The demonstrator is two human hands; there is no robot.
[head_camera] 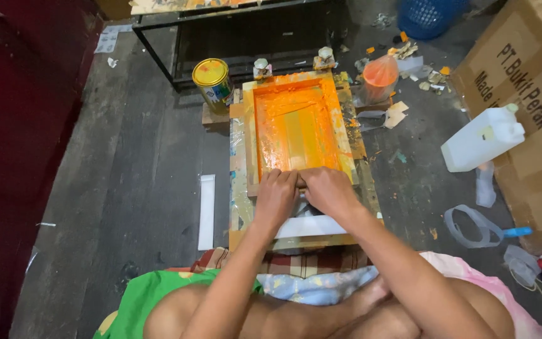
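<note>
Left hand (275, 196): fingers curled down over the near edge of the frame, closed on a bar there that is mostly hidden under both hands.
Right hand (330, 190): just beside the left, touching it, fingers closed on the same hidden bar.
Bar (299, 180): only a sliver visible between the knuckles; kind cannot be told.
Frame (298, 122): wooden, rectangular, lying flat on a paint-smeared board on the floor; mesh inside coated in orange paint, paler down the middle.
White sheet (312, 226): on the board just below the hands, near edge of the frame.
Paint can (212, 82): yellow lid, upright, left of the frame's far corner.
Plastic bag (379, 76): orange paint inside, right of the frame's far corner.
White jug (482, 137): lying tilted, well right, against a cardboard box (534, 107).
White strip (206, 211): on the floor, left of the board.
Blue basket (430, 16): far right, top.
</note>
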